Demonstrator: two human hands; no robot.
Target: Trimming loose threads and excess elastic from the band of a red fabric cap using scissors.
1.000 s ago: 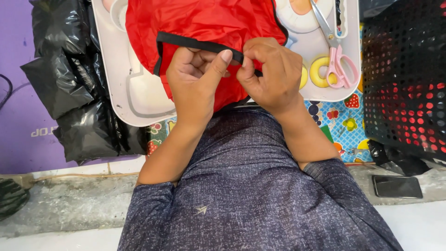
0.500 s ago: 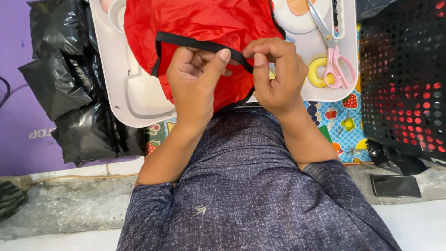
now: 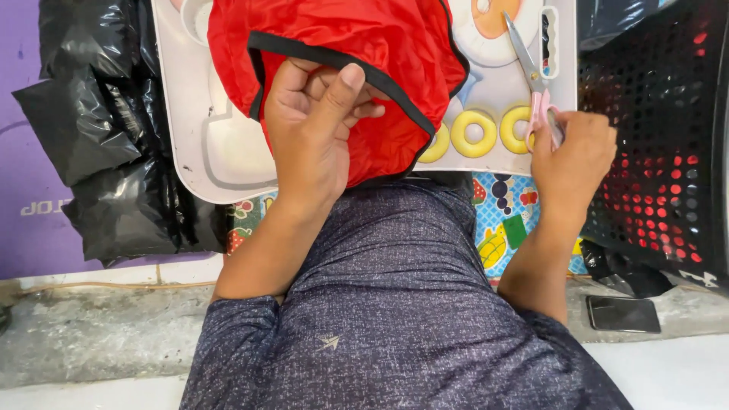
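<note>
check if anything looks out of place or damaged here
Nothing looks damaged or spilled. The left hand holds the red fabric by its black trim, and the right hand rests on the pink-handled scissors lying on the white tray.

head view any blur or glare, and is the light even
Head view: soft, even light with no hard shadows; mild sheen on the black plastic bag and red fabric; left hand, right hand and scissors look sharp; the frame edges bend slightly.
</note>
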